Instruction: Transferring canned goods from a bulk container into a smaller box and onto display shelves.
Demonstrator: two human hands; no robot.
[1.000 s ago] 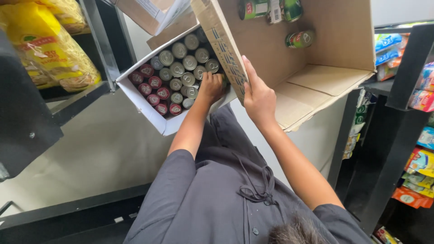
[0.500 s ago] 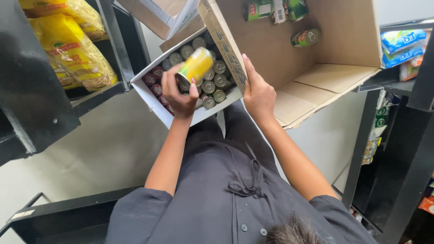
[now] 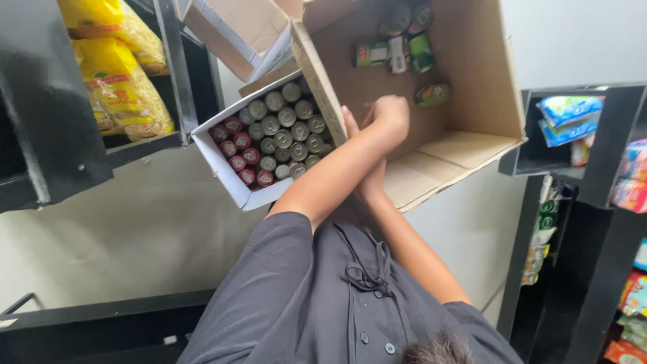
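The head view is looking down past a grey shirt [image 3: 323,296] with a dark drawstring. Both forearms are reaching forward and crossing.

The left hand [image 3: 387,114] is extending over the side wall into the large brown cardboard box [image 3: 472,81], fingers curled closed; cannot tell whether it is gripping anything. The right hand [image 3: 357,145] is lying mostly hidden behind the left forearm, touching the box wall; its state cannot be told.

Just left, touching the brown box, a white carton [image 3: 226,172] is sitting full of upright cans [image 3: 276,131], red tops nearest, silver tops beyond.

Inside the brown box, a lone green can [image 3: 433,94] is lying near the left hand; farther in, more cans [image 3: 397,50] are lying together.

At far left, yellow bags [image 3: 118,84] are resting on a black shelf [image 3: 145,145].
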